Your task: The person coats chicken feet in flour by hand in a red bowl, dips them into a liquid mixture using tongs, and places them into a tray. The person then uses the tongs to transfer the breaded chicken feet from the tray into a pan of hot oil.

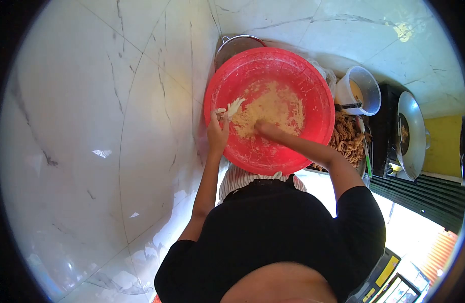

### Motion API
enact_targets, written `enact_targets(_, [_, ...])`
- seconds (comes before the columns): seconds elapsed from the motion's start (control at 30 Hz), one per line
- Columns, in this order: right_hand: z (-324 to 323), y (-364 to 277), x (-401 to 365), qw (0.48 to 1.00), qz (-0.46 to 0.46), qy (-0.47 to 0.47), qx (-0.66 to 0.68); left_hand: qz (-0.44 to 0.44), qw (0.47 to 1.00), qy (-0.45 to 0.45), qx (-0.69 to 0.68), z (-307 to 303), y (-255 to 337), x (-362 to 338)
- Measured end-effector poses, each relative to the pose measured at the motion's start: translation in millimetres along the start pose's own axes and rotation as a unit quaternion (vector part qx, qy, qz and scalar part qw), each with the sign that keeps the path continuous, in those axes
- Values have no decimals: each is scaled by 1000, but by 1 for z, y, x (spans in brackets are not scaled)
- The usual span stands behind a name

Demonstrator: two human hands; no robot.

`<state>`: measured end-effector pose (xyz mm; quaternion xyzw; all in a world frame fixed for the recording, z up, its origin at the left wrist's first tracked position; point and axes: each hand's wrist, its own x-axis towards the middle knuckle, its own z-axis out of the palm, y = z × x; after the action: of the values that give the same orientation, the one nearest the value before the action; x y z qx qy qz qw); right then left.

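A wide red basin (321, 108) holds pale yellow flour or crumbs (275, 108), some of it stuck to the inner wall. My left hand (219, 132) is at the basin's left rim, its fingers closed on pale, floury strips (235, 107) that stick out over the flour. Inside the basin, my right hand (265, 130) reaches down to the flour; its fingers are blurred and partly hidden, so what they hold cannot be made out.
Right of the basin lies a tray of brown fried pieces (347, 141) with a green-handled utensil (368, 159). Behind it stands a clear tub (371, 91) with yellowish contents. Farther right is a metal wok (418, 136). A tiled wall (162, 101) borders the left side.
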<state>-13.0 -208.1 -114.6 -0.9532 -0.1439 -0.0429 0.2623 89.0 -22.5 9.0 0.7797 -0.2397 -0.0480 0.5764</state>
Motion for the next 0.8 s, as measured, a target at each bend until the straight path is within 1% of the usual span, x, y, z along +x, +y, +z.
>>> enact_targets(0.07, [-27,15,14,997,64,-45,-28,-24,1000,1,-6,3,-4,-5])
enact_targets(0.1, [-25,30,19,996,65,-46,-28,-25,1000,0,-6,4,-8,-6])
enact_targets(0.17, [-14,58,23,971,225,78,-12,-1,1000,14,-5,7,-15,-5])
enact_targets(0.2, [-16,57,25,971,225,79,-13,1,1000,13,-5,7,-15,-5])
enact_targets(0.27, [-25,44,36,964,211,159,18,-21,996,41,-80,8,-14,-5])
enact_targets(0.33, [-25,7,42,963,250,33,98,-21,994,43,-100,3,-12,-4])
enact_targets(0.4, [-11,-27,36,977,146,13,152,-23,991,45,-123,4,-12,-4])
enact_targets(0.43, [-1,-37,34,977,147,14,152,-26,990,47,-131,4,-13,-4])
enact_targets(0.5, [18,-49,36,974,131,52,177,-30,989,49,-135,5,-18,-4])
enact_targets(0.53, [20,-41,42,974,130,53,178,-22,991,55,-118,6,-23,-4])
enact_targets(0.6, [17,-17,58,990,89,77,82,-17,993,62,-102,8,-24,-5])
enact_targets(0.67, [0,-5,72,976,157,148,-10,-56,990,42,-122,4,-13,-5])
enact_targets(0.7, [2,10,77,977,154,148,-8,-57,990,44,-120,3,-13,-6])
enact_targets(0.77, [18,41,78,943,230,238,-15,-51,991,43,-117,3,-15,-6])
enact_targets(0.8, [15,35,80,943,230,239,-14,-51,991,43,-116,3,-18,-7])
